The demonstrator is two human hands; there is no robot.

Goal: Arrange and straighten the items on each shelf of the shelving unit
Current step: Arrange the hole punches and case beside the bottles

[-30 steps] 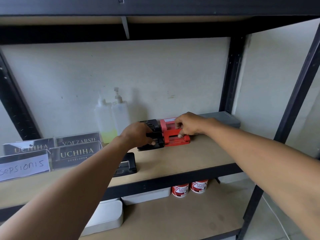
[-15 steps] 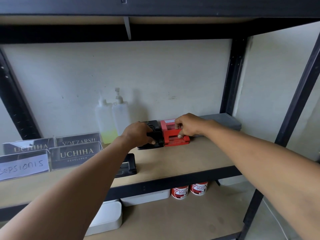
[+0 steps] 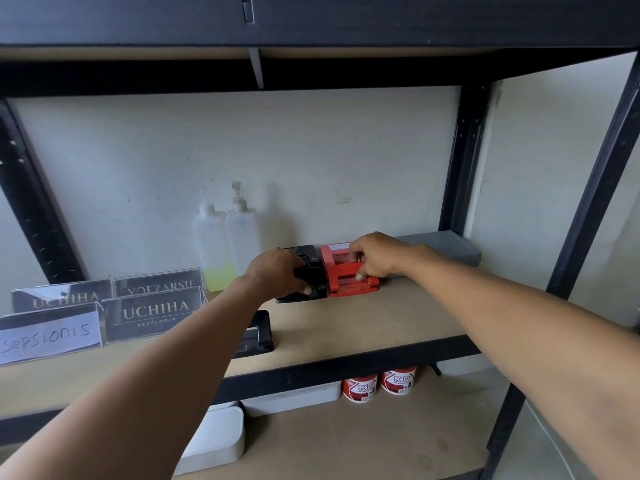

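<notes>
On the middle shelf [image 3: 363,327], a black hole punch [image 3: 311,271] and a red hole punch [image 3: 343,278] stand side by side, touching, near the back wall. My left hand [image 3: 277,275] grips the black one from its left side, thumb on its front. My right hand [image 3: 377,254] grips the red one from above, fingers curled over its top and thumb at its front. A second black punch [image 3: 256,336] lies nearer the front edge, partly hidden by my left forearm.
Two clear pump bottles [image 3: 225,244] stand left of the punches. Several acrylic name plates [image 3: 152,313] fill the shelf's left part. A grey flat box [image 3: 446,247] lies at the back right. Below sit white containers [image 3: 214,441] and two red tins [image 3: 377,386].
Both hands have pushed the two punches a little further back toward the wall, still held side by side. The camera view has shifted slightly.
</notes>
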